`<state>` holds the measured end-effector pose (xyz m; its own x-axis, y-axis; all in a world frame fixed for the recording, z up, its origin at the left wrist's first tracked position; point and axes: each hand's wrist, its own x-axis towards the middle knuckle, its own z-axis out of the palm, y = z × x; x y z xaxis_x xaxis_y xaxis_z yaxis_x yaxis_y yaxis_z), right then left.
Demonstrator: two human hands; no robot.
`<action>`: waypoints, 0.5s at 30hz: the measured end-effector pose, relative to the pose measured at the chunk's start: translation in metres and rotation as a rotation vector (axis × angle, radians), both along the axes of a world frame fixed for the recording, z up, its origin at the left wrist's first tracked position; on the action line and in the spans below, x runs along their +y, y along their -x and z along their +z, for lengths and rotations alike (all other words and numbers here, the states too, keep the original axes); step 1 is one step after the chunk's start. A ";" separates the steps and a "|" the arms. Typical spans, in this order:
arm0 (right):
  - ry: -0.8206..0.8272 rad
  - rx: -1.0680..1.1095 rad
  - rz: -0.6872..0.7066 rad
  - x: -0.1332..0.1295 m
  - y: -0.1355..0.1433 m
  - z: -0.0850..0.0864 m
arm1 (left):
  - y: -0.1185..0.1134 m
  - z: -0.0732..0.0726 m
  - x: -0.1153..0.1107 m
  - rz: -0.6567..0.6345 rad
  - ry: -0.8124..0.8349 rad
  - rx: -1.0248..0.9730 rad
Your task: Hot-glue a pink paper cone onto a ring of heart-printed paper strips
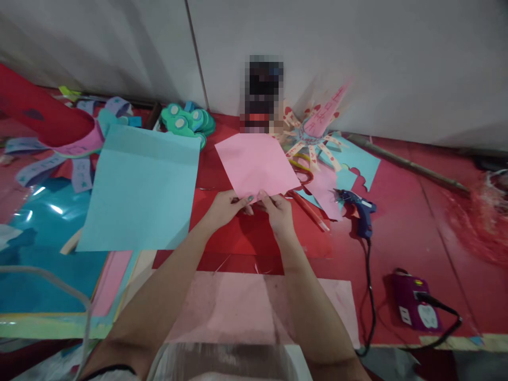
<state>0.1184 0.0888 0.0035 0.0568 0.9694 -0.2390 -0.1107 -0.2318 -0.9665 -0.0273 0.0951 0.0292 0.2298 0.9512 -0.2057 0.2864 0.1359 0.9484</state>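
A pink sheet of paper (256,161) is held up in the middle, above red paper (222,238) on the table. My left hand (232,206) pinches its near edge, thumb on top and fingers beneath. Close beside it, my right hand (275,209) grips the same edge, with the thumb on top. Red-handled scissors (304,175) lie just right of the pink sheet, partly covered. A reddish pen (311,211) rests to the right of my right hand. At the left lies a large light blue sheet (141,196).
A blue glue gun (361,211) with a black cord and a purple power block (416,301) are at the right. A stick (413,165) lies behind them. Paper crafts (311,132) stand near the wall; green foam shapes (186,121) are back left.
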 end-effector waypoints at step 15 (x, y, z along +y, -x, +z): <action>-0.011 0.027 0.000 0.001 0.000 -0.001 | -0.001 -0.001 0.000 0.005 -0.004 -0.006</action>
